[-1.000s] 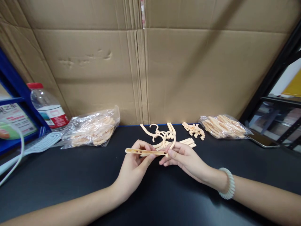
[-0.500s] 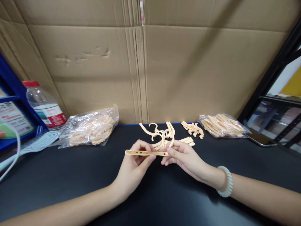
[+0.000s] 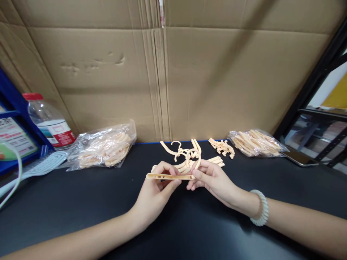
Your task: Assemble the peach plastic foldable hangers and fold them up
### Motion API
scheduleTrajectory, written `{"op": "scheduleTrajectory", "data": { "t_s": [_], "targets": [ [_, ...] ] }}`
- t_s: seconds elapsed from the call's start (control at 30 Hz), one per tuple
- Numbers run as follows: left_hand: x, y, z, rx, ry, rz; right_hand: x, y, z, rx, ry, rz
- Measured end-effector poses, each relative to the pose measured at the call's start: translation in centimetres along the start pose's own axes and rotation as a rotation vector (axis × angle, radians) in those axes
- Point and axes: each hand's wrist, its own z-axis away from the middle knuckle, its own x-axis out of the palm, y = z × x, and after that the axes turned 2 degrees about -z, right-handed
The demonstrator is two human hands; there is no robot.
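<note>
A flat cream plastic hanger arm (image 3: 169, 176) lies level between both my hands above the black table (image 3: 81, 209). My left hand (image 3: 157, 187) pinches its middle with thumb and fingers closed. My right hand (image 3: 213, 180) grips its right end, where a curved cream hook piece (image 3: 195, 159) rises above my fingers. Just behind my hands lies a small pile of loose cream hanger parts (image 3: 184, 153).
A clear bag of cream parts (image 3: 104, 148) lies at the left, another bag (image 3: 256, 143) at the right, with loose small hooks (image 3: 222, 147) beside it. A water bottle (image 3: 50, 122), a blue shelf (image 3: 13, 119), a cardboard wall (image 3: 173, 72) and a phone (image 3: 299, 157) ring the table.
Both hands keep their hold on the hanger arm with almost no movement. The view has shifted slightly.
</note>
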Motion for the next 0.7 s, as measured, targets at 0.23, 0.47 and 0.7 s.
{"op": "scheduleTrajectory", "data": {
  "t_s": [0.23, 0.47, 0.7],
  "targets": [
    [0.31, 0.09, -0.13, 0.012, -0.042, 0.115, 0.01, 0.05, 0.06, -0.010, 0.026, 0.053],
    [0.49, 0.17, -0.01, 0.038, -0.036, 0.128, -0.11, 0.18, 0.06, -0.006, 0.042, 0.054],
    [0.19, -0.06, -0.37, 0.006, 0.035, 0.197, -0.14, 0.16, -0.02, -0.132, 0.052, 0.181]
  ]
}}
